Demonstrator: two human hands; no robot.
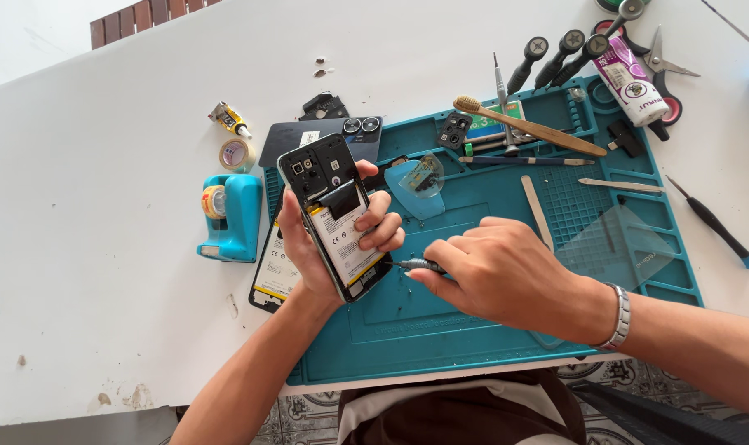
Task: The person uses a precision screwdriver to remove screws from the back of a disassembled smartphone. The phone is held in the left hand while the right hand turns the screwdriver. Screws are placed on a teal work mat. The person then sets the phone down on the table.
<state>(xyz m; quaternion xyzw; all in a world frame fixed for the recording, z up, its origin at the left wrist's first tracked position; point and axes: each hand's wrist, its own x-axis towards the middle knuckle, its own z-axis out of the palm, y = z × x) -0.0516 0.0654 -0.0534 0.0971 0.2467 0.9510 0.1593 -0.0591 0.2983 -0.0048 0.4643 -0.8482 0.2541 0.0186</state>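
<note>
two hands work over a teal repair mat on a white table. the left hand is clamped around an opened phone, back cover off, battery and boards showing, held tilted above the mat's left edge. the right hand is closed on a small screwdriver, its tip at the phone's lower right edge. the hands are close together, nearly touching. a removed back cover lies behind the phone; a bamboo toothbrush and a teal tape dispenser lie nearby.
</note>
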